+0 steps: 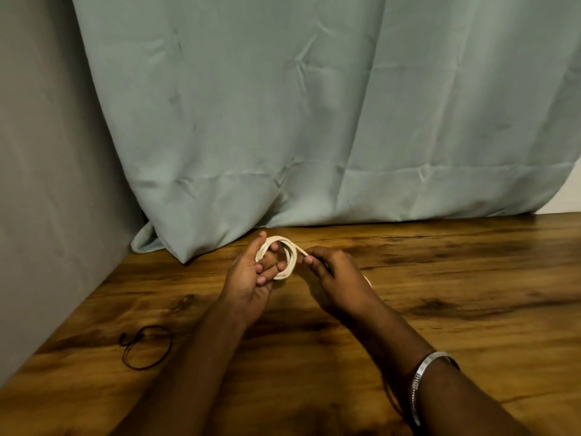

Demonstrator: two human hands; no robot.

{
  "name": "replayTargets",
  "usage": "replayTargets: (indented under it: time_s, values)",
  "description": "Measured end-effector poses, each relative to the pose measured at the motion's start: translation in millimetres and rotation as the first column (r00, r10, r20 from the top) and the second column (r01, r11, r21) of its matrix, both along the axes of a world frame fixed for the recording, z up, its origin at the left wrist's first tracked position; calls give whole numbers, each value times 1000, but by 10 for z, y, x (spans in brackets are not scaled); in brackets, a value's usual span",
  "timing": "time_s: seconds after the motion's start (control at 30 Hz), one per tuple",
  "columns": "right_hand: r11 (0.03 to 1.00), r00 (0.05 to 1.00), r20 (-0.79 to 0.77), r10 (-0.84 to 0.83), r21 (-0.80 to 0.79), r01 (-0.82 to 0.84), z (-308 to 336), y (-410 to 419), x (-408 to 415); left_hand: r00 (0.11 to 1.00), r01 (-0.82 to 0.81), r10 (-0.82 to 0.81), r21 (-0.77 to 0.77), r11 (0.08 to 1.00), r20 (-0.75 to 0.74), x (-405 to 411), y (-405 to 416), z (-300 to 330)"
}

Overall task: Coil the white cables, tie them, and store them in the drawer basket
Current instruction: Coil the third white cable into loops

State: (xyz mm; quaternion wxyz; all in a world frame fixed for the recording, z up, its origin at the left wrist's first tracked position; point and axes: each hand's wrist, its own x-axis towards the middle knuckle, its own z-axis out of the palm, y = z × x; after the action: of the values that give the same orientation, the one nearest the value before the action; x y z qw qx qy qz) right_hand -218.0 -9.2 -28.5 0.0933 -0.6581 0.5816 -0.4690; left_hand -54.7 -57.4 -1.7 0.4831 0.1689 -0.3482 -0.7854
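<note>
A white cable (pixel 290 253) is wound into a small round coil above the wooden table (pixel 456 278). My left hand (pixel 251 278) holds the coil, with its fingers through the loops and the thumb on the outside. My right hand (pixel 334 276) pinches the cable's free strand just right of the coil. A short piece of that white cable shows behind my right hand. No drawer basket is in view.
A thin black tie cord (pixel 146 347) lies looped on the table at the front left. A pale green curtain (pixel 283 121) hangs along the back edge, its hem resting on the table. A grey wall (pixel 47 184) borders the left side.
</note>
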Motion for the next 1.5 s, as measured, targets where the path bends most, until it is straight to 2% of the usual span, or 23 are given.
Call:
replayTargets:
  time_s: [0.13,0.27,0.33,0.43,0.5,0.63,0.77,0.9,1.07,1.13,1.27,1.4,1.5]
  values:
    - [997,999,-14,-30,68,31,19,29,8,994,-79,83,49,996,-77,71,-93,8]
    - [995,997,-59,-52,78,56,73,82,0,959,-222,240,124,967,-153,196,-208,56]
    - [995,991,-124,-47,81,58,76,105,-5,932,-307,333,173,936,-145,301,-286,57]
    - [995,953,-302,-34,84,62,60,136,43,881,-451,469,194,871,-57,417,-345,-2]
    - [997,906,-423,18,70,13,59,163,132,833,-550,552,144,823,30,419,-335,-21]
    - [996,810,-580,83,27,-83,168,267,322,756,-635,644,-107,765,113,333,-340,1]
    - [992,779,-622,76,-29,-120,252,324,461,696,-485,650,-466,740,306,238,-395,-177]
    - [989,797,-591,125,10,-148,280,348,495,694,-305,580,-557,773,426,168,-415,-317]
    - [986,813,-562,154,32,-165,225,303,459,682,-176,495,-536,826,539,123,-316,-325]
    - [983,861,-484,155,-8,-182,199,277,419,677,-98,460,-549,830,575,128,-282,-318]
    - [961,936,-303,180,-149,-233,153,149,260,734,96,323,-563,821,597,82,-179,-308]
    - [962,966,-207,157,-189,-197,152,93,166,785,122,134,-364,924,604,-12,-29,-206]
    - [959,982,-121,146,-225,-171,151,72,90,815,182,11,-275,944,579,-22,16,-147]
